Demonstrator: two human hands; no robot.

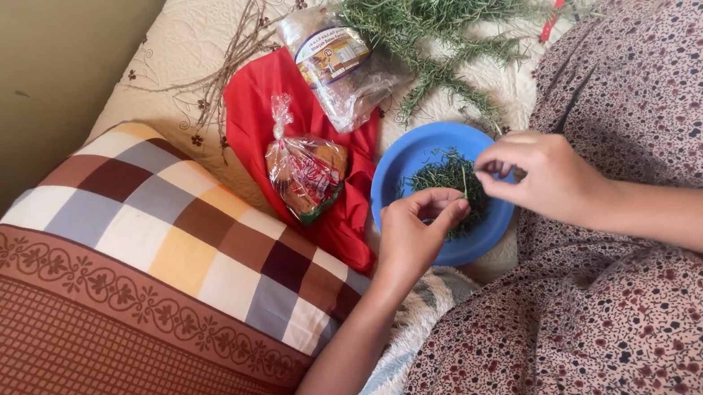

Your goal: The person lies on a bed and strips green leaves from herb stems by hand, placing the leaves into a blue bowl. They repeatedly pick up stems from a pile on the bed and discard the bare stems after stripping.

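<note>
Two hands, left (415,234) & right (539,177), each grip pinched on thin green herb sprig (465,184) over round blue plastic plate (394,178), prob. so stripped leaves (444,174) land there.

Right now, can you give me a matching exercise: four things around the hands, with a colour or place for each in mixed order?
Things:
1. plate
2. cloth
3. pillow
4. bare twigs

Colour or place:
A. checked, left of the cloth
B. red, under two plastic bags
C. blue, holding stripped green leaves
D. brown, at the top beside the cloth

Pairs: 1-C, 2-B, 3-A, 4-D

Both hands, left hand and right hand, pinch a thin sprig over the plate.
</note>
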